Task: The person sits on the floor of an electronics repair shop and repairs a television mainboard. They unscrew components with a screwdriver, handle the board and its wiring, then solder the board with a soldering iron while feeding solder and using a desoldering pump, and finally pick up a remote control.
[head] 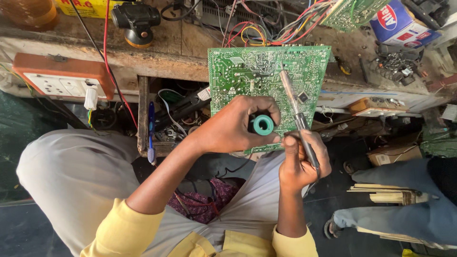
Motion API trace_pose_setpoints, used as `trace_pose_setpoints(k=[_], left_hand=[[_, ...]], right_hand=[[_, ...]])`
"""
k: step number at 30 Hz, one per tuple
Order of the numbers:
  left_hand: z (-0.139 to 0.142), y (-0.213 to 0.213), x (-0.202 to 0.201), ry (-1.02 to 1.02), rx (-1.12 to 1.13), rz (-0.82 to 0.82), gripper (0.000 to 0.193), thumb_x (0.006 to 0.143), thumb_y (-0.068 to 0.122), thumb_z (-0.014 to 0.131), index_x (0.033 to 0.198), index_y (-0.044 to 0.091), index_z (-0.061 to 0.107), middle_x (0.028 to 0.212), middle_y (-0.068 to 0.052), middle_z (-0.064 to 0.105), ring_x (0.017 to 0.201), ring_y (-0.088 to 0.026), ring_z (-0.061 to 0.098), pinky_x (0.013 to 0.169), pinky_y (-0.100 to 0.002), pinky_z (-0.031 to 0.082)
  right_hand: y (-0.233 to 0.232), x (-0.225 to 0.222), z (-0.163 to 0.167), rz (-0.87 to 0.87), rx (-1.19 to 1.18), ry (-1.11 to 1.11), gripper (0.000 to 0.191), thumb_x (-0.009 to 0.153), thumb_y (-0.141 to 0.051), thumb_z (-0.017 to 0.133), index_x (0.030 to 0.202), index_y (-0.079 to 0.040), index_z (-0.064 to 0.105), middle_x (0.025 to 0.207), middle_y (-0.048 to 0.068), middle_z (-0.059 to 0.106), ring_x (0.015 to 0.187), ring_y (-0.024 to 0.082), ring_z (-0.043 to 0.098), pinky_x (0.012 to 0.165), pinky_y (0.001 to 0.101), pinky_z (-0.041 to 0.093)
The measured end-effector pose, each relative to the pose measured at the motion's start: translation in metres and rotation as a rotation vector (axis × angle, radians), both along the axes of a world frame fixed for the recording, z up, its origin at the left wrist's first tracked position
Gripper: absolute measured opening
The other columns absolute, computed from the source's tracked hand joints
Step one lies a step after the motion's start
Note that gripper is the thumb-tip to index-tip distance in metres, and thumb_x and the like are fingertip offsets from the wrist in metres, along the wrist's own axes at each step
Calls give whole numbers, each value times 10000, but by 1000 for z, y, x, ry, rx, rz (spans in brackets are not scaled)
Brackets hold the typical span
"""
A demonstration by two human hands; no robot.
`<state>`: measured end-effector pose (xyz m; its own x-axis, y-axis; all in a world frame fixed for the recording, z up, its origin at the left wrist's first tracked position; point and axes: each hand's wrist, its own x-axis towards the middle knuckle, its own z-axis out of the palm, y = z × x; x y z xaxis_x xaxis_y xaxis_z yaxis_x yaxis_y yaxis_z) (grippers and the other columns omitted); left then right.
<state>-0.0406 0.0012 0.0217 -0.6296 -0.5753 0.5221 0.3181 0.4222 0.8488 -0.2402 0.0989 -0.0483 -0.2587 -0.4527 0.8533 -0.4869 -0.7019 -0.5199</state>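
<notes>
Two hands at green circuit board (266,71): left hand (238,126) wraps teal-capped tool (263,124), body hidden. Right hand (302,162) pinches soldering iron (295,112), long axis up-left, tip on board above grip; handle end hidden.

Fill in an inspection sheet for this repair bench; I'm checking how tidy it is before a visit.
Surface: worn wooden bench, dusty.
Job's things: green circuit board propped at bench edge; soldering iron tip on it; teal-ended spool.
Clutter: second board, blue-white box, loose parts.
Hands: left hand holds the spool; right hand grips the iron.
Cables: coloured wire tangle; red lead.
Surroundings: socket board; another person's legs.
</notes>
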Motion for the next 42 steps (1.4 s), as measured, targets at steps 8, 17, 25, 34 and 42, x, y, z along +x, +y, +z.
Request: trace_pose_setpoints(k=[8,17,25,34,42], left_hand=[[2,-15,20,-6,-194,280,178,827,131,853,883,19,727,934,-97,644,843,-239,668,746,-360,532],[16,-75,59,-30,-525,626,176,891,137,873,969,28,759,1088,-157,646,1019,-345,666,873,-433,520],[11,-104,56,-19,-583,555,161,841,129,834,949,41,753,1058,-131,705,1044,-348,672,919,-451,524],[0,-94,48,-54,-542,627,139,819,97,790,925,15,752,1057,-151,695,1074,-373,650,925,-476,514],[0,-86,52,-58,-510,640,134,804,83,765,907,1,741,1065,-148,686,1089,-375,634,934,-478,511]], right_hand=[[-16,6,18,96,-3,-107,434,1066,-218,687,1372,49,536,1036,242,711,861,257,707,633,310,591],[-19,-33,24,57,-7,-348,469,1126,-325,678,1305,96,576,931,191,677,714,172,605,560,269,447],[-28,-32,29,101,40,-531,245,1066,-201,716,1144,14,629,940,149,703,671,186,606,531,272,427],[-36,-3,36,26,45,-483,209,1018,-187,705,1114,-12,645,893,136,707,676,187,616,562,273,435],[-33,-1,38,40,64,-484,214,1015,-152,697,1130,24,660,937,140,718,734,191,639,614,282,469]])
